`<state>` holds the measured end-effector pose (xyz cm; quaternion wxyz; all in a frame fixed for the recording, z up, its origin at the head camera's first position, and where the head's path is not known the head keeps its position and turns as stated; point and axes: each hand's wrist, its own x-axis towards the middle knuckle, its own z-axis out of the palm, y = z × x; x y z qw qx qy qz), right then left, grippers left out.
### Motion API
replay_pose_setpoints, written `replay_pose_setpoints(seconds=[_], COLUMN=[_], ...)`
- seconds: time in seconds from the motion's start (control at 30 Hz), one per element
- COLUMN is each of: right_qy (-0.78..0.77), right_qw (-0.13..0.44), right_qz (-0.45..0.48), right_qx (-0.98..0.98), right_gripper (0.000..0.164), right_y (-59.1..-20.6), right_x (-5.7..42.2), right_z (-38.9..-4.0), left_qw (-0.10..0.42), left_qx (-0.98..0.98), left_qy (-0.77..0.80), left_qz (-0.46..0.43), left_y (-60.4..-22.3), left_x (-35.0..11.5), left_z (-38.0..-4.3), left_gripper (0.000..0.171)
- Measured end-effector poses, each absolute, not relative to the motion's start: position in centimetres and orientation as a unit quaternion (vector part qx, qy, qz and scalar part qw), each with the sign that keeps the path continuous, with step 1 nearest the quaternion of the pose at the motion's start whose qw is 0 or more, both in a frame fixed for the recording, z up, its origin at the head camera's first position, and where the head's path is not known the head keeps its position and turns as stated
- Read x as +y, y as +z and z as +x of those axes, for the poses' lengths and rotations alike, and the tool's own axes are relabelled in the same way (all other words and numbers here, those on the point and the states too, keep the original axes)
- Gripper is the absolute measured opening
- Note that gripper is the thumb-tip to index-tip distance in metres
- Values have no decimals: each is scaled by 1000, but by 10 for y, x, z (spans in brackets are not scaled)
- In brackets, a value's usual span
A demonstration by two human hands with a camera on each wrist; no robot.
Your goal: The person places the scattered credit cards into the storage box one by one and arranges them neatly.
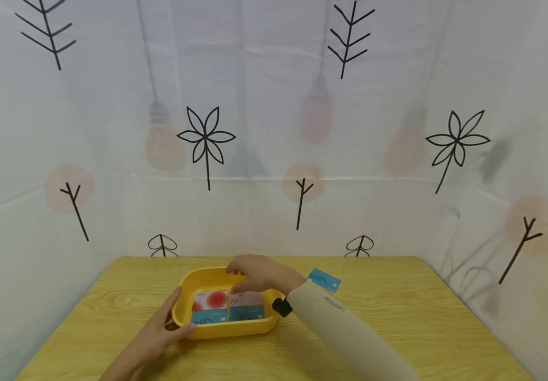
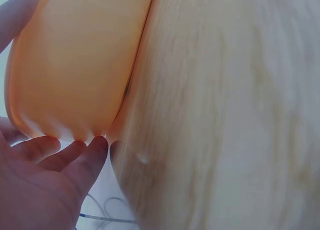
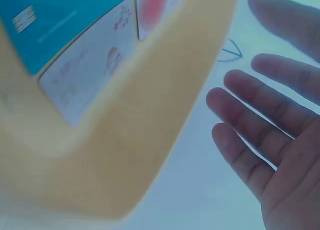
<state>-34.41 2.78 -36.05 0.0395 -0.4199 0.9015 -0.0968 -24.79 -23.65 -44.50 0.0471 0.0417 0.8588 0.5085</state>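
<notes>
A yellow plastic tray (image 1: 231, 332) with rounded corners stands on the table. My left hand (image 1: 159, 330) grips its left end, thumb at the near rim and fingertips against the side wall (image 2: 75, 65). Inside lie a white card with red circles (image 1: 216, 300), a pale pinkish card (image 1: 253, 299) and two blue cards, one on the left (image 1: 209, 317) and one on the right (image 1: 246, 313). My right hand (image 1: 259, 274) is over the tray's far side. In the right wrist view its fingers (image 3: 235, 108) are spread and hold nothing.
Another blue card (image 1: 324, 280) lies on the wooden table (image 1: 397, 317), right of the tray and partly behind the right sleeve (image 1: 345, 328). A black wrist device (image 1: 282, 307) sits on the right wrist. Behind the table hangs a white patterned curtain (image 1: 254, 211).
</notes>
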Motion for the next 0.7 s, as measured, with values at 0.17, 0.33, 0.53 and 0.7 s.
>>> replay_pose_setpoints(seconds=[0.17,0.33,0.53,0.7], right_qy=[-87,-87,-100,-113], right_qw=[26,11,2,-7], right_qz=[-410,-405,-388,-384], right_qx=[908,910,916,916], right_gripper=[49,49,49,48], right_y=[-360,-362,-364,-371], right_x=[48,66,88,107], right_z=[-338,-334,-329,-326], left_qw=[46,42,43,47], left_qx=[855,854,856,858], left_qy=[515,515,512,508], left_qz=[50,57,57,52], left_y=[-445,-446,-446,-446], left_x=[-237,-238,-238,-237], left_z=[-247,-248,-248,-248], left_gripper=[102,100,101,100])
